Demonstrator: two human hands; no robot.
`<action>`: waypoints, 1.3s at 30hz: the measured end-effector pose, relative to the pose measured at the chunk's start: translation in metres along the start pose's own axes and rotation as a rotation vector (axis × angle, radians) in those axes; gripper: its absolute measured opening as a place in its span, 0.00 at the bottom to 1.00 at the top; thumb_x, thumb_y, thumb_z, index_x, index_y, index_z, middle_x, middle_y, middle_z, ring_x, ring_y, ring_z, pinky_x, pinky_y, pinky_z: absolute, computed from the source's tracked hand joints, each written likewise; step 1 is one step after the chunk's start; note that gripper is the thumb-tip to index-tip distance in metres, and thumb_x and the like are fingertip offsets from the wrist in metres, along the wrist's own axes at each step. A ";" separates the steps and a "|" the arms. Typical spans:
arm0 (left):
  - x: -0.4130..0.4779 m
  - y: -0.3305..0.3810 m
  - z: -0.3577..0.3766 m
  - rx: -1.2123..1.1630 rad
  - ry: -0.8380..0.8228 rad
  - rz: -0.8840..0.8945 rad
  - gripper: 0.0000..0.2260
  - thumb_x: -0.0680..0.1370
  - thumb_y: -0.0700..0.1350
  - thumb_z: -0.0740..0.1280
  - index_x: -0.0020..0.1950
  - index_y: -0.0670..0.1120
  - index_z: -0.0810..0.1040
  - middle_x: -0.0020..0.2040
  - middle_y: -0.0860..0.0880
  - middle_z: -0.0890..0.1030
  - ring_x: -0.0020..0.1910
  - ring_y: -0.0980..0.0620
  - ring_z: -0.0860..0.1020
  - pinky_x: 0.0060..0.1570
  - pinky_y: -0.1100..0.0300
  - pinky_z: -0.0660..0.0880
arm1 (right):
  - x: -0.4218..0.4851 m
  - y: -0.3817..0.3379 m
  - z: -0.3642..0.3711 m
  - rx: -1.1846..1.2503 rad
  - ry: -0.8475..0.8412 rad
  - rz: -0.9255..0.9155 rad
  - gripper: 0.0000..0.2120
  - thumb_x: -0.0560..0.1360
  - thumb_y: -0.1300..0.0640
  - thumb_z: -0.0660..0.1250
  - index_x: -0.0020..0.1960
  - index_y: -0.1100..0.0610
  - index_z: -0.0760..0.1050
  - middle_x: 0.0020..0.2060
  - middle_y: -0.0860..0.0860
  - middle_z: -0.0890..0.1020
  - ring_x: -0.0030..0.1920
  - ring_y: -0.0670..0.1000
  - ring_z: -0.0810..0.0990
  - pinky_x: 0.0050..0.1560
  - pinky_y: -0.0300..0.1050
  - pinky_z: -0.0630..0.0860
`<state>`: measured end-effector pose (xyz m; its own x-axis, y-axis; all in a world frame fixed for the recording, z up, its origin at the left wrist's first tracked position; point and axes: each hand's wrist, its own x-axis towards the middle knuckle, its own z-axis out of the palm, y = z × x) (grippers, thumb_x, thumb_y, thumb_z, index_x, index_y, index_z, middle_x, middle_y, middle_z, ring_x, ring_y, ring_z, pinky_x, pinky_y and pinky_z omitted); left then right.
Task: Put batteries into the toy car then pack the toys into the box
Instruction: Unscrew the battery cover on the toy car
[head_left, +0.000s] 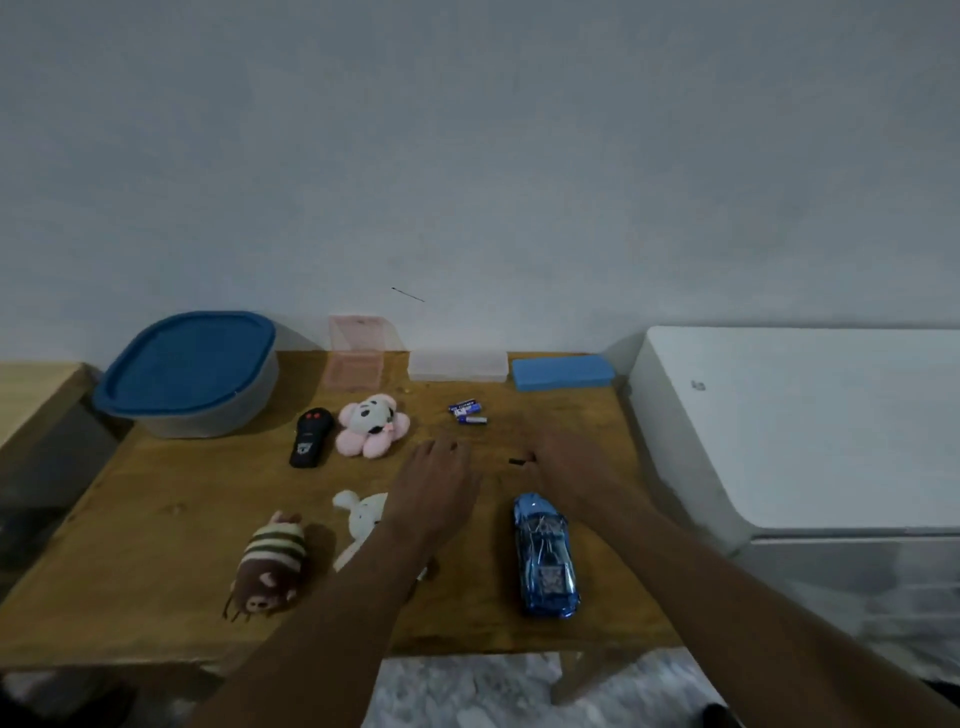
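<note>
A blue toy car (545, 556) lies on the wooden table (156, 519), underside up, near the front right. Blue batteries (468, 412) lie together at the middle back. My left hand (436, 480) hovers over the table's middle, fingers curled down, holding nothing visible. My right hand (566, 462) is just right of it, fingertips touching a small black piece (517, 461). A grey box with a blue lid (189, 371) stands at the back left. A black remote (310, 437), a pink plush (373, 425), a striped brown plush (270, 564) and a white plush (361, 519), partly under my left forearm, lie on the left half.
A pink clear case (358, 351), a white clear case (457, 366) and a blue flat box (562, 371) line the back edge by the wall. A white appliance (789, 426) stands right of the table. A second wooden surface (31, 395) sits at far left.
</note>
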<state>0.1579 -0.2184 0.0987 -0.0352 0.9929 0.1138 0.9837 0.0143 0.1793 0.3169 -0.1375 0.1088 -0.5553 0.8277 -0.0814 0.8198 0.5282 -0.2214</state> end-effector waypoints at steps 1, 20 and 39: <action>-0.004 0.005 0.002 -0.020 -0.022 0.014 0.16 0.81 0.49 0.57 0.67 0.45 0.70 0.65 0.45 0.73 0.62 0.47 0.72 0.61 0.54 0.69 | -0.008 0.003 0.001 0.005 0.001 0.021 0.09 0.78 0.60 0.61 0.45 0.61 0.78 0.44 0.56 0.81 0.41 0.53 0.78 0.39 0.45 0.74; -0.023 0.110 0.062 -0.065 -0.312 -0.180 0.28 0.78 0.56 0.60 0.75 0.48 0.58 0.71 0.41 0.65 0.63 0.40 0.71 0.56 0.48 0.74 | -0.110 0.074 0.023 0.002 -0.025 0.220 0.06 0.77 0.56 0.60 0.48 0.57 0.75 0.43 0.54 0.81 0.41 0.57 0.79 0.41 0.49 0.77; 0.019 0.158 0.099 -0.107 -0.400 -0.733 0.33 0.78 0.45 0.66 0.76 0.52 0.50 0.68 0.33 0.61 0.63 0.37 0.70 0.58 0.44 0.72 | -0.071 0.136 0.034 0.156 -0.098 0.077 0.06 0.78 0.55 0.60 0.48 0.54 0.75 0.40 0.51 0.80 0.39 0.53 0.78 0.42 0.50 0.78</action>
<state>0.3296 -0.1851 0.0323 -0.5734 0.7040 -0.4191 0.7136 0.6804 0.1667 0.4629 -0.1305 0.0511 -0.5093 0.8380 -0.1959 0.8326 0.4223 -0.3584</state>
